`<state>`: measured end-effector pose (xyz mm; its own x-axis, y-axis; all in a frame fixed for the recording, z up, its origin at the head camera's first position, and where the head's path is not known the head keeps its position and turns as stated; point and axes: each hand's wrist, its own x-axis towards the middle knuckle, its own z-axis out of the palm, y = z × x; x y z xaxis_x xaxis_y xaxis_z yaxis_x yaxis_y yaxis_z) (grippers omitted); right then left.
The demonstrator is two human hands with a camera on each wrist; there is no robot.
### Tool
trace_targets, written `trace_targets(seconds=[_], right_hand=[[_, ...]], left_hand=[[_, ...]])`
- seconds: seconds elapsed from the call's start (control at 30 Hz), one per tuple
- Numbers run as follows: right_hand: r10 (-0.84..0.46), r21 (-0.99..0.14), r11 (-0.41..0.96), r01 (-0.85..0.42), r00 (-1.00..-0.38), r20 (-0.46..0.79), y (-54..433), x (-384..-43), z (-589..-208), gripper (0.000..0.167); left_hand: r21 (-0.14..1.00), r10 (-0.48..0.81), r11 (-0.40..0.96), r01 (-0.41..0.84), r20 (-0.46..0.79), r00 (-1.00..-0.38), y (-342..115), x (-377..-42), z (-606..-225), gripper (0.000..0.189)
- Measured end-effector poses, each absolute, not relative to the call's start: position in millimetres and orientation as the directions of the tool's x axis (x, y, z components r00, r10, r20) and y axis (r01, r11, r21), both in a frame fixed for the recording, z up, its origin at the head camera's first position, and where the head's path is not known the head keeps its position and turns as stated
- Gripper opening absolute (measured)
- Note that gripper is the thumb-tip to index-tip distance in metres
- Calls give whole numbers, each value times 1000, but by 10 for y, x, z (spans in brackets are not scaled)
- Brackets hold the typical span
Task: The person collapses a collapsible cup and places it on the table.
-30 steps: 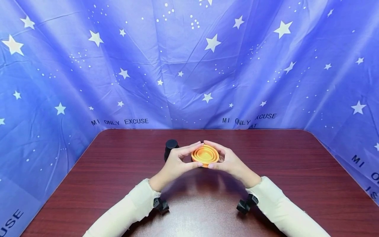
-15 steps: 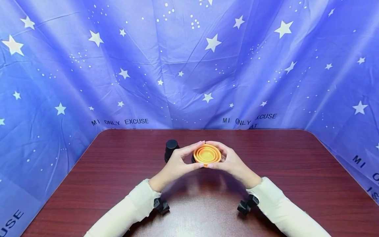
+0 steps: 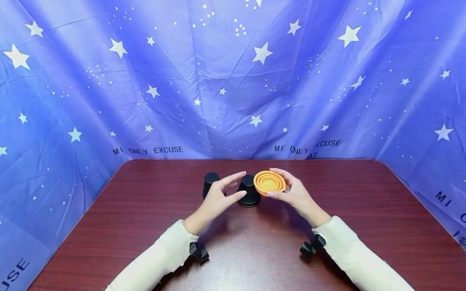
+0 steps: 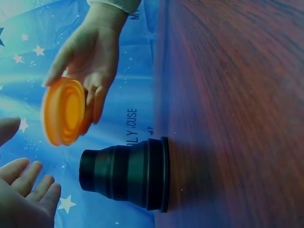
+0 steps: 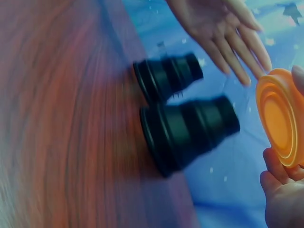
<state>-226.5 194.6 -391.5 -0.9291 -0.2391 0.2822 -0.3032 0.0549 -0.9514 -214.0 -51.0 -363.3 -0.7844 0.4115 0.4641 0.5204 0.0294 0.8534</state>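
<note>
My right hand pinches a flattened orange collapsible cup by its rim, fingers at the far side and thumb at the near side. The cup's ringed inside faces up, and it hangs above the table. Left of it, a black stepped collapsible cup stands extended and upside down, wide rim on the table. My left hand holds nothing; its fingers and thumb are spread apart just left of that black cup. The left wrist view shows the orange cup clear of the left fingers.
Behind my left hand stands a second black stepped cup, also upside down and partly hidden. Both rest on a dark red wooden table. A blue curtain with stars hangs beyond the far edge.
The orange cup, earlier held between both hands, has moved right in my right hand alone. My left hand has let go of it and stays about where it was. The black cup behind is uncovered.
</note>
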Motion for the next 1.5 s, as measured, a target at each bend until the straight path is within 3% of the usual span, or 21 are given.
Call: trace_targets(seconds=[0.37, 0.73, 1.5], right_hand=[[-142, -948, 242, -205, -974, 175, 2249, -2495, -4113, 68], [-113, -923, 367, -119, -990, 82, 2409, -2584, -4235, 72], [-257, -842, 501, -202, -963, 79, 2576, -2609, -4264, 77]], left_hand=[[910, 410, 60, 410, 352, -842, -485, -2344, -3930, 49], [939, 364, 91, 331, 278, -889, -464, -2413, -3969, 50], [965, 342, 77, 252, 212, -915, -354, -2389, -3770, 49]])
